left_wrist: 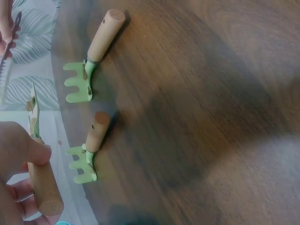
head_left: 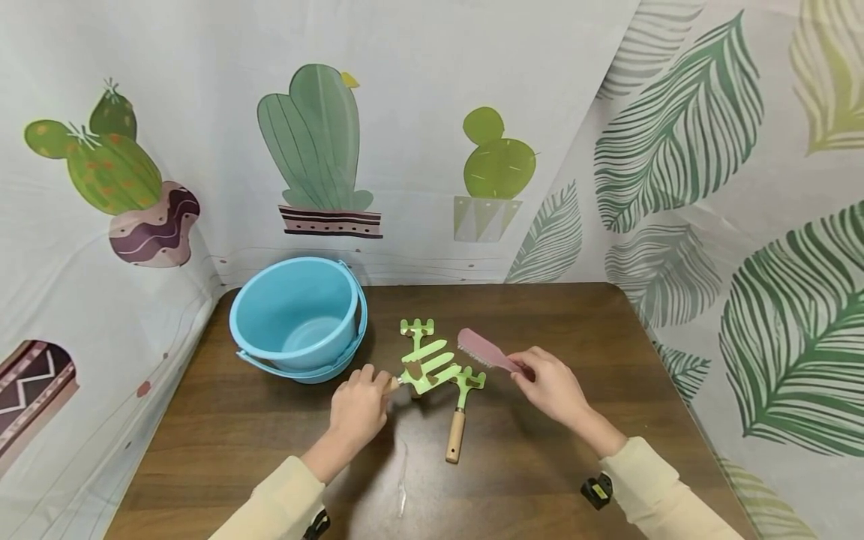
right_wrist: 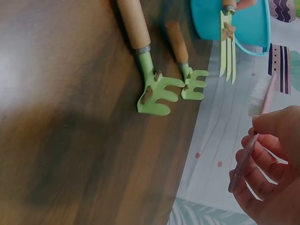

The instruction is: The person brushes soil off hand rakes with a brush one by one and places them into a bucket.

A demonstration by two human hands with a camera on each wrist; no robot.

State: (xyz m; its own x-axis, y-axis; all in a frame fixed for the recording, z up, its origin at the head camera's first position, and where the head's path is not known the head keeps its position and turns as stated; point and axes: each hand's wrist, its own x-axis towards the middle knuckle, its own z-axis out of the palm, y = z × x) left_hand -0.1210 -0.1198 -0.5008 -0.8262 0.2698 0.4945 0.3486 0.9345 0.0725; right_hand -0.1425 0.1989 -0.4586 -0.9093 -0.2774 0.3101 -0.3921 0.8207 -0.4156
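My left hand [head_left: 359, 405] grips the wooden handle of a green three-pronged garden fork [head_left: 432, 369], raised above the table with brown dirt on its prongs. My right hand [head_left: 555, 388] holds a pink brush [head_left: 484, 349] by its handle; its white bristles [right_wrist: 258, 97] face the fork in the right wrist view. Below them on the table lies a small green hand rake [head_left: 456, 433] with a wooden handle, its head flecked with brown. Farther back, a second green rake [head_left: 418, 328] is partly hidden behind the fork.
A light blue bucket [head_left: 259, 311] with its handle folded down stands at the table's back left. The brown wooden table [head_left: 540, 465] meets a cloth backdrop [head_left: 418, 112] printed with cacti and leaves along its back and sides.
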